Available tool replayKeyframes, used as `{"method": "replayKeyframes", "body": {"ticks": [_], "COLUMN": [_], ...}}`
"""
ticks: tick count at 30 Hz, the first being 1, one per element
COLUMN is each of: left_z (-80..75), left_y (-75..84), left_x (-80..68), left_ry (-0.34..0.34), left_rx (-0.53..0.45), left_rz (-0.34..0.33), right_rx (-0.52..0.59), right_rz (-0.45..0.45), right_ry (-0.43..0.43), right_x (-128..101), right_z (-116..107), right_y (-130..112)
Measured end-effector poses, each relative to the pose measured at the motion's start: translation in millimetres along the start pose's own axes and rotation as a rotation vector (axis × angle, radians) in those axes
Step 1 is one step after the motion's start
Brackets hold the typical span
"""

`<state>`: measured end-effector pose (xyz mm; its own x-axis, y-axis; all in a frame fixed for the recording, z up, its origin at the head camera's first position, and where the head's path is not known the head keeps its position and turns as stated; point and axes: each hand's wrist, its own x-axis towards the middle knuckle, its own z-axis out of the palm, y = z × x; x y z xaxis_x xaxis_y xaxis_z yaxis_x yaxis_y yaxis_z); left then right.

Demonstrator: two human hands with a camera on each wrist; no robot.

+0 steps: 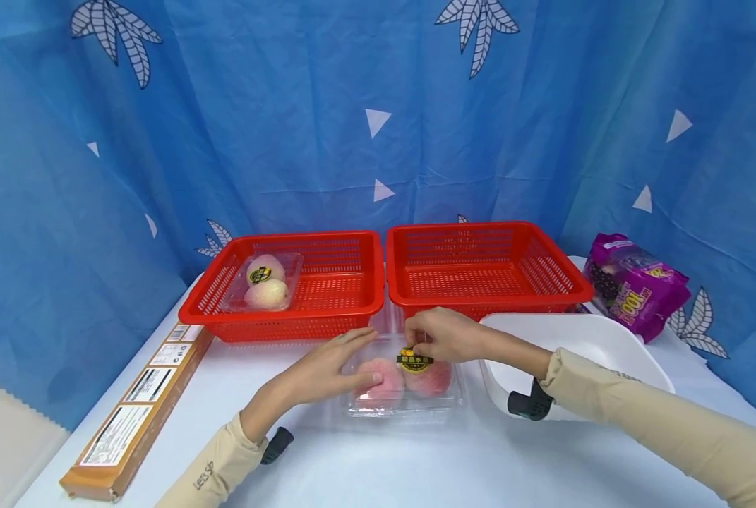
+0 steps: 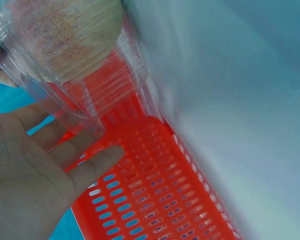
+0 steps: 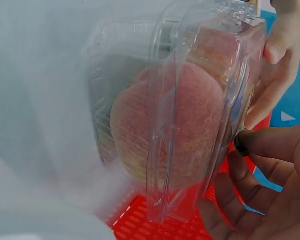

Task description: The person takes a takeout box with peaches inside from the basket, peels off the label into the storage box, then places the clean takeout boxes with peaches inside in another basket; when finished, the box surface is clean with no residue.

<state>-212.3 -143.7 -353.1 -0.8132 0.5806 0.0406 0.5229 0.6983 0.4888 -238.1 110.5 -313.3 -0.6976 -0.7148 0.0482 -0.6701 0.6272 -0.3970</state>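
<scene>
A white table (image 1: 416, 466) stands before a blue curtain (image 1: 289, 106). Two red baskets sit side by side at its far edge: the left basket (image 1: 352, 282) holds a clear pack (image 1: 265, 281) with two pale fruits, and the right basket (image 1: 562, 282) shows only its slotted floor. A white tub (image 1: 606, 346) lies near the right forearm, with a purple bag (image 1: 634, 282) behind it, beside the right basket. A long brown box (image 1: 139, 406) lies along the table's left edge.

In front of the gap between the baskets, a clear clamshell (image 1: 403, 391) rests on the table. Two pink peaches (image 1: 384, 377) are inside it, and a yellow-and-black sticker (image 1: 414, 360) sits on its lid.

The left hand (image 1: 333, 367) lies flat against the clamshell's left side, fingers straight and pressing on the lid, gripping nothing. The left wrist view shows the open palm (image 2: 30, 170) against the plastic ribs (image 2: 85, 100), with red basket mesh (image 2: 150, 190) behind.

The right hand (image 1: 444, 335) reaches over the clamshell's far edge, its fingers curled and pinching the lid at the sticker. In the right wrist view its fingertips (image 3: 269, 145) press the clamshell's rim, the fruit (image 3: 179, 120) fills the shell, and the other hand's fingers (image 3: 277, 65) hold the opposite side.
</scene>
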Motion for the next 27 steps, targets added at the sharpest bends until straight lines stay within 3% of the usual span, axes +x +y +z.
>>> {"method": "replayKeyframes", "body": {"ticks": [27], "left_z": [-0.2], "left_y": [0.6], "left_x": [0.0], "left_ry": [-0.003], "left_rx": [0.0], "left_rz": [-0.003], "right_rx": [0.205], "right_rz": [0.03], "right_ry": [-0.008], "right_x": [-6.8], "right_z": [-4.6], "right_y": [-4.1]}}
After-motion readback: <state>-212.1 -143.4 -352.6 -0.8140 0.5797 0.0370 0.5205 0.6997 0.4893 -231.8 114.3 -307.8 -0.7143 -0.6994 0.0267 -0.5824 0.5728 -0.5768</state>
